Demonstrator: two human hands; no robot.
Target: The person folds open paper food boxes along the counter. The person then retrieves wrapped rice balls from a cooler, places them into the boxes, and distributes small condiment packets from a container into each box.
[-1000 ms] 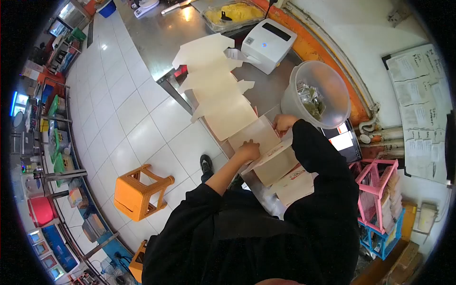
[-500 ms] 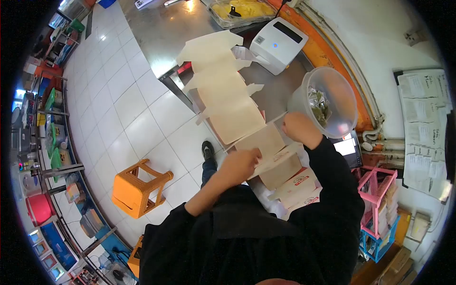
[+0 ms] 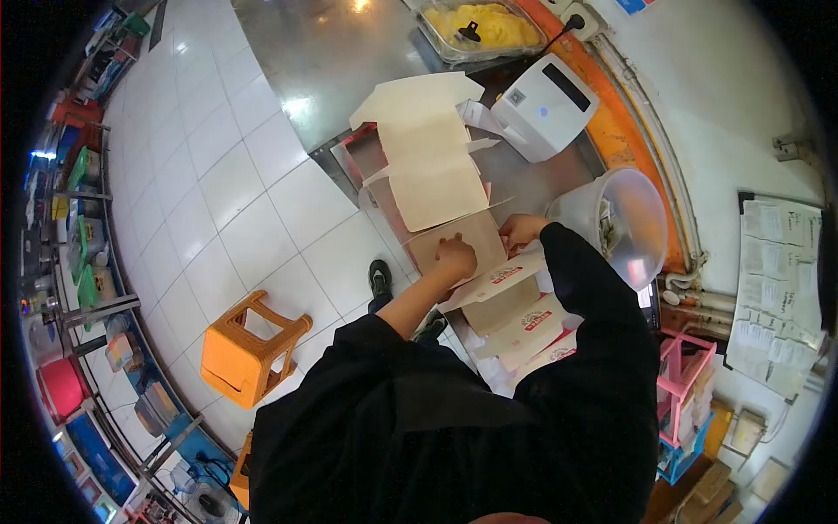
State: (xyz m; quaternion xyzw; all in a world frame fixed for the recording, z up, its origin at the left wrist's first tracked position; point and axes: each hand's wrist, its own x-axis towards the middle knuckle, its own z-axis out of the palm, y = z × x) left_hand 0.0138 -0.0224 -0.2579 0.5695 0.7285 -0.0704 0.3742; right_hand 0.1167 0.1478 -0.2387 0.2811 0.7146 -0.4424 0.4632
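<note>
An unfolded cardboard food box (image 3: 428, 157), pale on its inner side, stretches along the steel counter, with its near section partly folded up. My left hand (image 3: 456, 260) lies over the box's near panel, its bent fingers a little apart and nothing visible in them. At the right side of the same box, my right hand (image 3: 522, 230) has its fingers closed on the edge by a side flap; the fingertips are partly hidden. Just below the hands are several more cardboard boxes (image 3: 528, 321) with red print, overlapping one another.
A white label printer (image 3: 548, 109) stands beyond the box, near a clear tray of yellow food (image 3: 484, 31). To the right is a translucent plastic tub (image 3: 635, 231). Pink and blue racks (image 3: 685, 375) stand lower right. An orange stool (image 3: 249, 349) is on the tiled floor.
My left hand has moved from the near edge onto the box's panel. My right hand has come down to the side edge. The view has shifted, and the near section now stands more folded.
</note>
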